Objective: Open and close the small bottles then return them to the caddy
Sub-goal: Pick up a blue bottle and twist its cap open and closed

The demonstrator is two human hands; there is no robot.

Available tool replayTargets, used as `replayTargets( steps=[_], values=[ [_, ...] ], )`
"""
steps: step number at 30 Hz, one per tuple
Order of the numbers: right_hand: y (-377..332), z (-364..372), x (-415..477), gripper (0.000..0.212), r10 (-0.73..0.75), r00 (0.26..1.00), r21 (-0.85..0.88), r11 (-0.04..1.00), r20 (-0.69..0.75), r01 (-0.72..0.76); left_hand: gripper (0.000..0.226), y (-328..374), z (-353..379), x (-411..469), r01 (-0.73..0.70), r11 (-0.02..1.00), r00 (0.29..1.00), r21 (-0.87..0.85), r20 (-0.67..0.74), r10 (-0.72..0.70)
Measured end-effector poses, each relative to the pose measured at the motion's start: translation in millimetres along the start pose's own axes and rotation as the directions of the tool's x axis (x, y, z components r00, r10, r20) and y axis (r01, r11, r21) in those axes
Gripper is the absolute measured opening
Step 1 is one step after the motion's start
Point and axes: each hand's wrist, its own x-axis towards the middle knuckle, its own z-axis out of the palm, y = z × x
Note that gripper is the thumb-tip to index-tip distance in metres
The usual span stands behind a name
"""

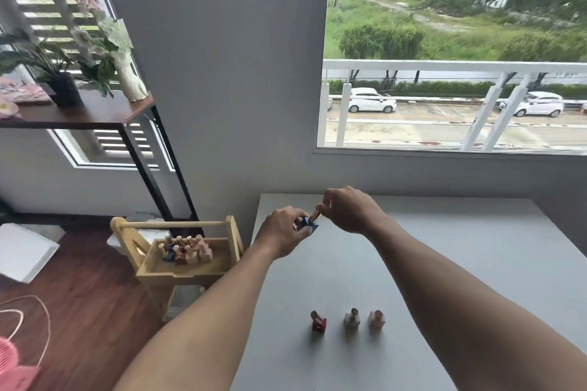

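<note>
My left hand (283,230) grips a small blue bottle (308,224) held above the far left part of the white table (476,263). My right hand (349,209) pinches the bottle's gold cap (316,214). Whether the cap is on or off the neck I cannot tell. Three more small bottles stand in a row near the table's front: a red bottle (318,322), a pale grey bottle (352,318) and a beige bottle (376,318). The wooden caddy (190,267), left of the table and lower, holds several small bottles (185,249).
A black-framed shelf (95,111) with plants and a white vase (130,79) stands at the left wall. A pink fan (16,359) and a white box (25,251) lie on the wooden floor. A large window is behind the table.
</note>
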Motion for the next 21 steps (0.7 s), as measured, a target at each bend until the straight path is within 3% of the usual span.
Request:
replayTargets(
  steps=[4,9,14,21],
  values=[
    [0,5,-2,0.049,0.033,0.999,-0.027,0.999,-0.028,-0.034,0.02,4,3,-1,-0.009,1.0,1.0,-0.006,0.013,0.009],
    [6,7,-5,0.029,0.014,1.0,0.075,0.997,0.019,-0.015,0.022,4,6,-1,0.001,1.0,1.0,0.003,0.015,-0.001],
    [12,12,-4,0.051,0.054,0.998,-0.05,0.997,0.009,-0.054,0.021,9,12,-1,-0.003,1.0,1.0,0.016,0.027,0.002],
    [22,19,-8,0.029,0.039,0.998,0.073,0.996,0.056,-0.044,0.022,9,21,-2,0.015,1.0,0.998,0.007,0.055,-0.015]
  ],
)
